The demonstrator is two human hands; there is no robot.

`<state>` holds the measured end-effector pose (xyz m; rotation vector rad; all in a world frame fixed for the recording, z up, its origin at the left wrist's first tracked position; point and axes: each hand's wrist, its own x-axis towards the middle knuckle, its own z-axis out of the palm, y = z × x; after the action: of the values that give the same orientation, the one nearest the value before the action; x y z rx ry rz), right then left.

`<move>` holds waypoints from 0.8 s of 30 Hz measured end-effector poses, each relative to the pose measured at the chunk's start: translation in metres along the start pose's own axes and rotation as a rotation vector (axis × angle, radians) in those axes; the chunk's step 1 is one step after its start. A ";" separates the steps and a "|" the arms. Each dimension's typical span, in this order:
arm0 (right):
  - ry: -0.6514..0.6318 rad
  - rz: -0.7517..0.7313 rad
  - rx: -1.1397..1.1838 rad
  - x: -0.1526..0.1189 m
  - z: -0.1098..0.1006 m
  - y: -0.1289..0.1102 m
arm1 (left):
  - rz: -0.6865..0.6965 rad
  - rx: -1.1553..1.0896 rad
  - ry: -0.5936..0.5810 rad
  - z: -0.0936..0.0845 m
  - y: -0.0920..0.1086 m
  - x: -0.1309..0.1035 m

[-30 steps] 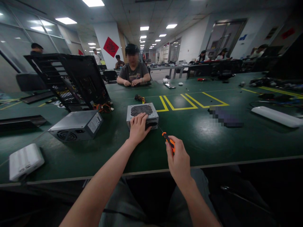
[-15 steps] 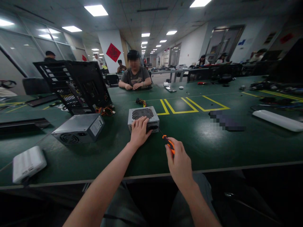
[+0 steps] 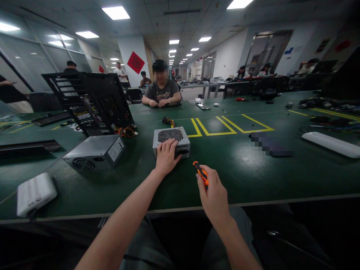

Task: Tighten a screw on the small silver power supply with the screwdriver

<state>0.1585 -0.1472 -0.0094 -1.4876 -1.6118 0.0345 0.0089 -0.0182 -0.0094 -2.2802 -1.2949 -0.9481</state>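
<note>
A small grey computer power supply (image 3: 184, 135) with a honeycomb vent on top sits on the green table in front of me. My left hand (image 3: 166, 154) grips it, fingers over the top and thumb along the near side by a black part. In my right hand (image 3: 213, 187) is an orange and black screwdriver (image 3: 200, 171), held by its handle. Its thin shaft slants up and left to the power supply's near right side; I cannot make out whether the tip touches a screw. Behind the unit lies its cable bundle (image 3: 168, 120).
Left of my hands are a second power supply (image 3: 94, 150), an open black computer case (image 3: 109, 105) and a white box-shaped device (image 3: 36, 195). To the right lie a blurred-out dark item (image 3: 272, 146) and a long white bar (image 3: 330, 144). Across the table sits a person (image 3: 161, 92).
The screwdriver handle has turned a little in my right hand, showing more orange. My left hand stays on the power supply. The view has shifted slightly.
</note>
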 end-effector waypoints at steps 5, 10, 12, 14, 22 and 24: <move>-0.050 0.108 -0.009 0.000 -0.004 0.006 | -0.002 0.003 -0.009 0.001 -0.001 0.000; -0.024 0.037 0.031 -0.004 0.001 0.001 | -0.001 0.008 -0.008 0.001 -0.001 0.000; -0.018 0.023 0.047 -0.004 0.003 -0.001 | -0.003 0.007 -0.007 0.000 -0.001 0.000; -0.011 0.045 0.044 -0.003 0.003 -0.001 | -0.004 0.009 -0.007 0.000 0.000 0.000; -0.070 0.169 0.066 -0.003 -0.001 0.008 | -0.003 0.010 0.003 0.001 0.000 0.000; -0.039 0.110 0.078 -0.003 0.000 0.007 | -0.003 0.010 0.003 0.001 0.000 0.000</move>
<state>0.1635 -0.1477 -0.0159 -1.5218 -1.5406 0.1879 0.0092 -0.0173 -0.0104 -2.2684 -1.2995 -0.9439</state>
